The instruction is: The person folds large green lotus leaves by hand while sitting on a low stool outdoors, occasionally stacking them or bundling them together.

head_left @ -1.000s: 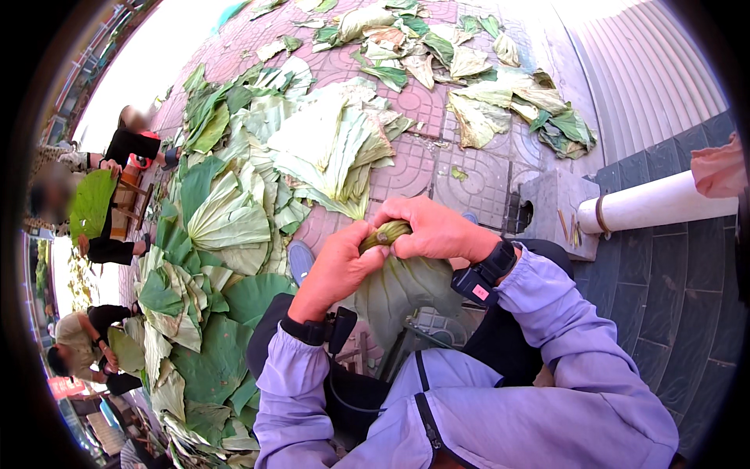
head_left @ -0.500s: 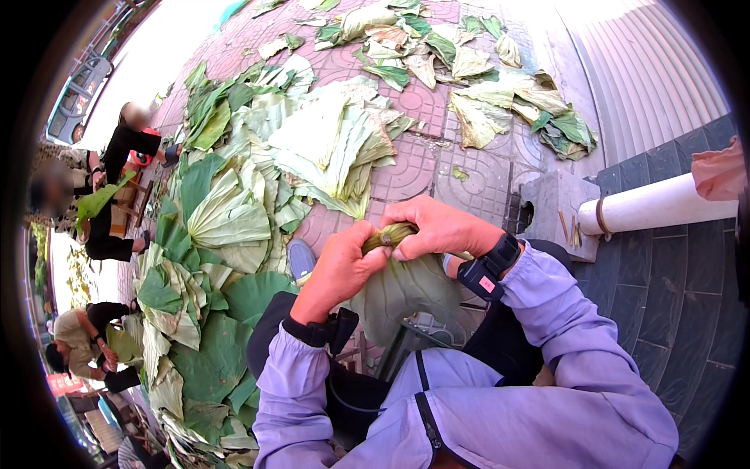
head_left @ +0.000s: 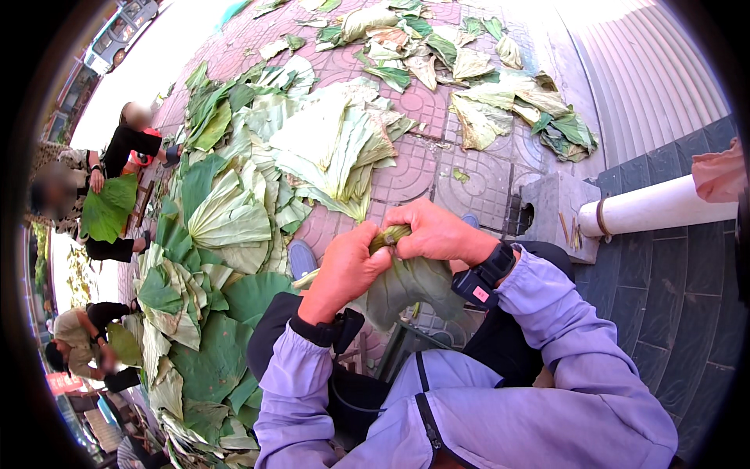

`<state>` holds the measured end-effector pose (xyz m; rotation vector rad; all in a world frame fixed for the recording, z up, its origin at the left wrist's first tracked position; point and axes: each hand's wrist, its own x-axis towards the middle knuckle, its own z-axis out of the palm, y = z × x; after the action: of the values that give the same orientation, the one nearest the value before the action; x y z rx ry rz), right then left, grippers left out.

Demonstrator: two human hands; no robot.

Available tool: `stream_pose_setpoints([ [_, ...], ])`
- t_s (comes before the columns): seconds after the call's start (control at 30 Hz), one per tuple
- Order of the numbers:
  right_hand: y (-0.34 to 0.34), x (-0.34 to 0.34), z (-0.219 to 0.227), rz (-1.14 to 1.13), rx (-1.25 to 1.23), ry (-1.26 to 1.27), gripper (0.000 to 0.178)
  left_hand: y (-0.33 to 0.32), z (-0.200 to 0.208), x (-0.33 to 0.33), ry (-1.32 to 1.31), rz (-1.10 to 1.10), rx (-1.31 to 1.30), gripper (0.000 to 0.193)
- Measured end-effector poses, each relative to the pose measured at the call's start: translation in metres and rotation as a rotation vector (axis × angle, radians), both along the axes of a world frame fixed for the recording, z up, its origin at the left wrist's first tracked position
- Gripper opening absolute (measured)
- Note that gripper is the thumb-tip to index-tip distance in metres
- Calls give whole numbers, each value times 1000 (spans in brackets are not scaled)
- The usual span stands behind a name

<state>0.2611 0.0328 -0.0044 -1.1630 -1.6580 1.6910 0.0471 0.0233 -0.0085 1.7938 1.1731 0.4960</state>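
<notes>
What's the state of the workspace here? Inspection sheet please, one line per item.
Surface: patterned brick paving, largely covered by leaves.
Job's things: folded lotus leaf, its gathered tip pinched between both hands.
Clutter: spread lotus leaves on the left; drier leaf pile farther off.
Grippers: left hand and right hand both closed on the leaf; black wrist devices on both.
Cables: nothing seen.
Surroundings: concrete block, white pipe, dark tiled wall; other people handling leaves on the left.

Folded leaf (head_left: 388, 235) mostly buried btwn the fingers of left hand (head_left: 348, 267) & right hand (head_left: 434, 231), only its tip peeks out above them.
</notes>
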Motion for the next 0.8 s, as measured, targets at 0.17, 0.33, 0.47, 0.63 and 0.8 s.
stream_pose_setpoints([
  [0.17,0,3,-3,10,83,-42,20,-3,2,4,72,-1,97,20],
  [0.33,0,6,14,74,-22,-97,17,-6,1,1,58,-37,128,22],
  [0.47,-1,9,21,68,-83,-43,17,-6,1,4,26,-63,182,28],
  [0.63,-2,5,17,88,10,-105,18,-5,9,3,92,-32,134,27],
  [0.8,-4,5,12,82,67,-143,23,-6,4,5,97,4,117,26],
])
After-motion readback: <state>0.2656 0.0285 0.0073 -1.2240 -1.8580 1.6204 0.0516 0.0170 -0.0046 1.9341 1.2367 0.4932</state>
